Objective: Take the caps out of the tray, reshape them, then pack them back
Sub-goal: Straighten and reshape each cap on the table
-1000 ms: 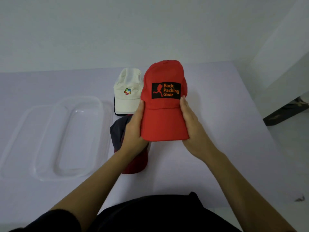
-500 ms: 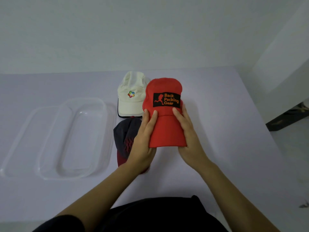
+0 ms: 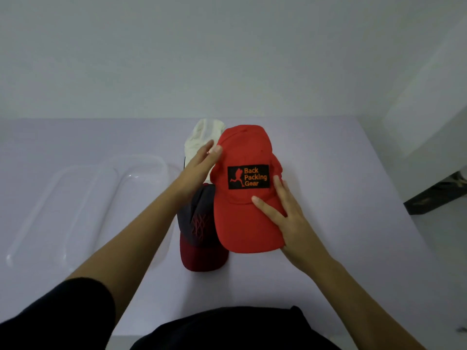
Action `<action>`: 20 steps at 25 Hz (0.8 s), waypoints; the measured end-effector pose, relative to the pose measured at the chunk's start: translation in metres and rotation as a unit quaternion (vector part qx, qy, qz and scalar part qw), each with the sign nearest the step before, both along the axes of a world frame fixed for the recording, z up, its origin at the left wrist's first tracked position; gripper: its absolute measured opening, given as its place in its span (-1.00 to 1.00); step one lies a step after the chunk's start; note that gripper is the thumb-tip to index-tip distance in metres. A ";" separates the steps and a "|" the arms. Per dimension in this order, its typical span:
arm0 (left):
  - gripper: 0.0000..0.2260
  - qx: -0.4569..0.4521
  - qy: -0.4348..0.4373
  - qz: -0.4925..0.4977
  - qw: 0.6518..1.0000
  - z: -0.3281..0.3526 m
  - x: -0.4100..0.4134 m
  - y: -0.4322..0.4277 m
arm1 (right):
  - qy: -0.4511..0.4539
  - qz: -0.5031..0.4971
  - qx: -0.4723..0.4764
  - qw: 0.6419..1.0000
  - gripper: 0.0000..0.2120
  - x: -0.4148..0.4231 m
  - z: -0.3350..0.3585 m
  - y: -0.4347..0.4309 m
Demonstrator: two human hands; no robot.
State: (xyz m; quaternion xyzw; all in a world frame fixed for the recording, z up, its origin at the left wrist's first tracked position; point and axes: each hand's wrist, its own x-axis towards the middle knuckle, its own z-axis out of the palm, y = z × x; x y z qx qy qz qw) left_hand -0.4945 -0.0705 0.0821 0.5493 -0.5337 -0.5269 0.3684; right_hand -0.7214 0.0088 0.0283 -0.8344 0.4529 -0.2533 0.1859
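Observation:
A red cap (image 3: 242,223) with a black "Back Packing Gear" patch lies in the middle of the table, brim toward me. My right hand (image 3: 285,215) holds its brim at the right edge, thumb on top and fingers along the side. With straight fingers my left hand (image 3: 199,168) touches the left side of the red crown. A dark grey cap with a maroon brim (image 3: 199,238) lies just left of the red one. Behind my left hand a white cap (image 3: 202,135) is partly hidden. The clear plastic tray (image 3: 141,173) stands at the left with nothing in it.
A second clear tray or lid (image 3: 63,198) lies beside the first, further left. The white table (image 3: 341,198) ends at the right, with floor and a dark object (image 3: 434,195) beyond. A pale wall stands behind the table.
My left hand left the red brim and moved up to the left side of the crown. My right hand stayed on the brim's right side. The view tilted.

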 end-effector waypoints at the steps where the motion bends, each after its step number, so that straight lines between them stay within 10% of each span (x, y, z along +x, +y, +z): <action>1: -0.59 0.012 -0.013 -0.043 0.999 0.008 -0.003 -0.005 | 0.009 0.005 -0.005 1.000 -0.22 0.001 0.001 0.001; 7: -0.79 0.073 0.107 -0.026 0.991 0.020 -0.002 -0.017 | 0.032 0.000 0.018 0.999 -0.06 -0.004 0.004 0.009; 12: -0.81 0.042 0.093 -0.049 0.994 0.024 0.000 -0.018 | -0.188 -0.105 0.126 0.968 -0.40 -0.020 0.030 -0.010; 15: -0.78 0.047 0.114 -0.081 0.989 0.031 -0.021 -0.013 | -0.228 -0.096 0.202 0.948 -0.17 -0.018 0.046 -0.040; 20: -0.72 0.076 0.208 -0.100 0.970 0.034 -0.039 -0.008 | -0.424 0.055 0.346 0.835 -0.22 -0.013 0.065 -0.062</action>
